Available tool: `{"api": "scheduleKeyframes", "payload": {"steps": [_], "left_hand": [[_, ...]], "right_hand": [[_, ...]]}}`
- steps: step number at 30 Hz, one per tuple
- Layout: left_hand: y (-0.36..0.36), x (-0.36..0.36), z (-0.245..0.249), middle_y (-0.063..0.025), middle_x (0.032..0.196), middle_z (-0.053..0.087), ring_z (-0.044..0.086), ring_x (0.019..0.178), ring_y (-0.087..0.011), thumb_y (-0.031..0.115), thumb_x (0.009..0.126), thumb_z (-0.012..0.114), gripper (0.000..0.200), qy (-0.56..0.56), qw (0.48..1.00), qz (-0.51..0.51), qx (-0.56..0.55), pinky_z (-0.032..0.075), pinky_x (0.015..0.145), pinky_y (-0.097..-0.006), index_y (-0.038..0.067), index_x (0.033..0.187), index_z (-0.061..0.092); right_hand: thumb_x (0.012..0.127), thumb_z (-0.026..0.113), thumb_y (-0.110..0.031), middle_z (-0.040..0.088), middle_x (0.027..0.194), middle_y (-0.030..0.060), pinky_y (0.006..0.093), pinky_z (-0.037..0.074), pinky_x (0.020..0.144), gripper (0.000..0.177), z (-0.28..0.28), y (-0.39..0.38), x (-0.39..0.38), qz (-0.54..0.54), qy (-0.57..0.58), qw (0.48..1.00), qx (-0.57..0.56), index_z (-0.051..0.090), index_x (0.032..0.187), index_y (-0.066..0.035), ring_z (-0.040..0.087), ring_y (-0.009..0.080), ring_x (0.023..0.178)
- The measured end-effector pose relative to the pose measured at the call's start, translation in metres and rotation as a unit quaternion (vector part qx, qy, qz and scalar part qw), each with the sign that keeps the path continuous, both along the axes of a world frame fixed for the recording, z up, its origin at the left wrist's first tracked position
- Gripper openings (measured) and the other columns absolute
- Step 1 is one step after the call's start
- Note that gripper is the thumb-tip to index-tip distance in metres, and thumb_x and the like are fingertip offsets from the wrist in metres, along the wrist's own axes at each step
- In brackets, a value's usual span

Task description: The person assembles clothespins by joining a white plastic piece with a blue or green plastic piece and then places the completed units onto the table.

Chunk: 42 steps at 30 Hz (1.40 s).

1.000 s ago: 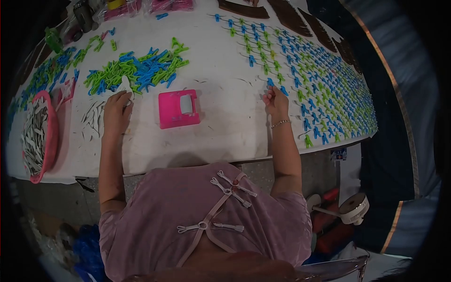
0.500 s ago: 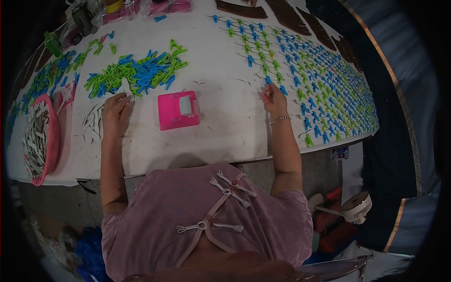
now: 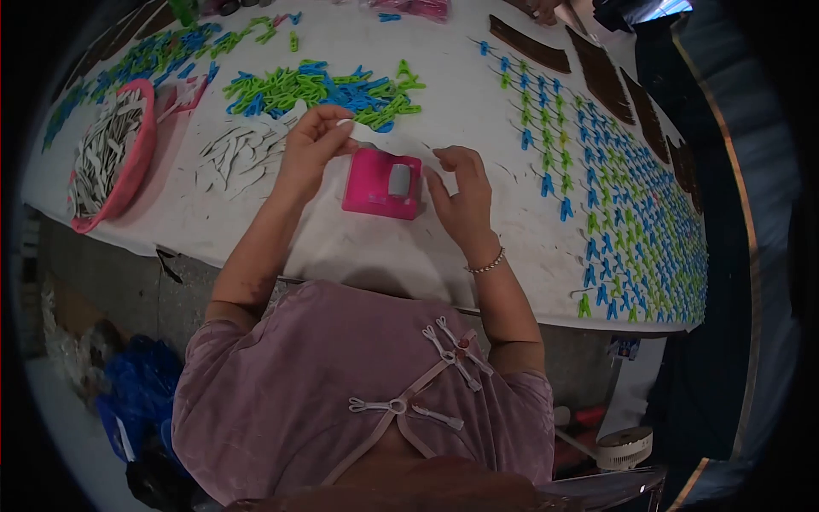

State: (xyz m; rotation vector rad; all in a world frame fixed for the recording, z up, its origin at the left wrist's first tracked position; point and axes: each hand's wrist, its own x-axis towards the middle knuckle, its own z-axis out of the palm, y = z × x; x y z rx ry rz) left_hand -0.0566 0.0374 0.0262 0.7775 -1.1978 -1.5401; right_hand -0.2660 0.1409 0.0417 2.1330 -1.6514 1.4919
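My left hand (image 3: pixel 311 152) pinches a thin whitish strip (image 3: pixel 365 134), which sticks out to the right over the back of a pink square block (image 3: pixel 367 183). A pale grey roller (image 3: pixel 399 180) is set into that block. To the block's right is my right hand (image 3: pixel 461 192), its fingers curved and apart, with nothing visible between them. Loose pale strips (image 3: pixel 243 158) lie left of my left hand. Behind it is a heap of green and blue clothespins (image 3: pixel 320 90).
A pink basket (image 3: pixel 147 158) of pale strips stands at the left. Rows of clothespins (image 3: pixel 627 213) on thin dark strands cover the table's right side. Brown fringed pieces (image 3: pixel 597 77) lie at the far right, near another person's hand (image 3: pixel 543 10).
My right hand has left the clothespin rows and come beside the pink block. My left hand has moved from the loose strips toward the block with a strip. The view has shifted.
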Motion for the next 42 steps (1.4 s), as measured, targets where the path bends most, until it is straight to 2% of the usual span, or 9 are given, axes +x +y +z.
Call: {"api": "scheduleKeyframes", "payload": {"steps": [4,7,8,9,11,13,22,34,42], "left_hand": [[0.011,-0.01,0.001,-0.0016,0.085,0.061,0.063,0.074,-0.0105,0.008,0.09,0.06,0.014,0.035,0.996,-0.062,0.052,0.053,0.07,-0.0238,0.004,0.103,0.057],[0.018,-0.01,0.007,0.0015,0.084,0.058,0.06,0.074,-0.0073,0.01,0.091,0.06,0.013,0.028,0.992,-0.096,0.077,0.052,0.072,-0.0215,0.007,0.103,0.058],[0.02,-0.01,0.008,0.0015,0.084,0.058,0.06,0.074,-0.0073,0.01,0.091,0.06,0.013,0.027,0.992,-0.093,0.079,0.052,0.072,-0.0215,0.007,0.103,0.058],[0.02,-0.01,0.007,0.0009,0.084,0.058,0.06,0.076,-0.0076,0.007,0.09,0.06,0.012,-0.002,0.995,-0.101,0.015,0.051,0.071,-0.0216,0.006,0.102,0.059],[0.02,-0.006,0.004,0.0003,0.085,0.058,0.059,0.078,-0.0079,0.005,0.089,0.06,0.012,-0.032,0.993,-0.106,-0.046,0.05,0.07,-0.0217,0.006,0.101,0.061],[0.017,-0.002,0.001,-0.0023,0.086,0.06,0.058,0.083,-0.0108,-0.001,0.085,0.062,0.012,-0.231,0.911,-0.022,-0.34,0.049,0.068,-0.0246,0.004,0.096,0.064],[0.019,0.001,0.004,-0.005,0.086,0.061,0.058,0.08,-0.0212,-0.001,0.076,0.067,0.015,-0.278,0.819,0.035,-0.501,0.047,0.067,-0.0311,0.005,0.09,0.066],[0.014,-0.004,-0.018,-0.0062,0.082,0.059,0.055,0.079,-0.0238,0.005,0.076,0.068,0.011,-0.342,0.845,-0.043,-0.408,0.045,0.068,-0.0339,0.007,0.087,0.065],[0.01,-0.013,-0.024,-0.0061,0.082,0.059,0.055,0.081,-0.0251,0.009,0.076,0.069,0.012,-0.339,0.836,-0.055,-0.429,0.045,0.072,-0.036,0.008,0.087,0.065]], "right_hand": [[0.078,0.066,-0.003,0.059,0.096,0.0099,0.0341,0.051,0.067,0.02,0.001,-0.004,0.022,0.008,0.074,0.996,-0.051,0.061,0.098,-0.003,0.06,0.0268,0.083],[0.08,0.065,-0.002,0.061,0.092,0.0101,0.0344,0.051,0.066,0.018,-0.007,-0.006,0.015,0.062,0.083,0.995,-0.01,0.061,0.098,-0.003,0.061,0.0264,0.082],[0.08,0.064,-0.001,0.062,0.09,0.0107,0.0341,0.051,0.065,0.017,-0.007,-0.005,0.013,0.075,0.013,0.996,0.043,0.062,0.097,-0.003,0.061,0.0263,0.08],[0.08,0.063,0.0,0.063,0.088,0.0112,0.0339,0.051,0.064,0.016,-0.007,-0.003,0.012,0.087,-0.056,0.99,0.096,0.062,0.096,-0.003,0.061,0.0262,0.078],[0.08,0.062,0.001,0.063,0.086,0.0114,0.0334,0.051,0.063,0.016,-0.012,-0.006,0.005,0.092,-0.04,0.991,0.087,0.063,0.096,-0.003,0.061,0.0257,0.077],[0.081,0.062,0.002,0.064,0.085,0.0117,0.0329,0.051,0.061,0.015,-0.019,-0.008,0.005,0.096,-0.024,0.992,0.077,0.063,0.095,-0.003,0.06,0.0253,0.075],[0.078,0.061,-0.001,0.065,0.086,0.009,0.0383,0.045,0.077,0.015,-0.049,-0.02,0.016,0.078,-0.027,0.994,0.078,0.064,0.092,-0.005,0.058,0.0274,0.082],[0.071,0.063,-0.001,0.06,0.084,0.0072,0.037,0.042,0.075,0.019,-0.056,-0.012,-0.005,0.057,0.064,0.996,0.021,0.063,0.09,-0.006,0.055,0.0256,0.083],[0.069,0.063,-0.002,0.057,0.08,0.0072,0.0371,0.041,0.072,0.018,-0.056,-0.008,-0.01,0.034,0.081,0.996,0.017,0.063,0.087,-0.006,0.054,0.0259,0.08]]}}
